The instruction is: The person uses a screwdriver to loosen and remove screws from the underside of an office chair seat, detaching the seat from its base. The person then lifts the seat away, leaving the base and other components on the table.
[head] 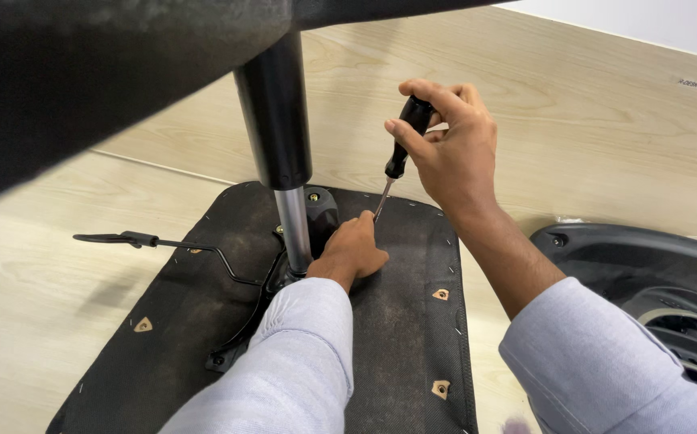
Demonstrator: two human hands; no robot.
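Screwdriver tip sits at the mechanism plate mid-seat, just right of the gas-lift column. Best kept upright and pressed squarely into the screw, I'd say. Right hand has a closed grip round the black handle; left hand rests curled on the plate, steadying the tip.

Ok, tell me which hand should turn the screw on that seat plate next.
Right. The right hand already grips the screwdriver by its black handle, tip angled down at the mounting plate. The left hand rests on the plate beside the tip, likely steadying it.
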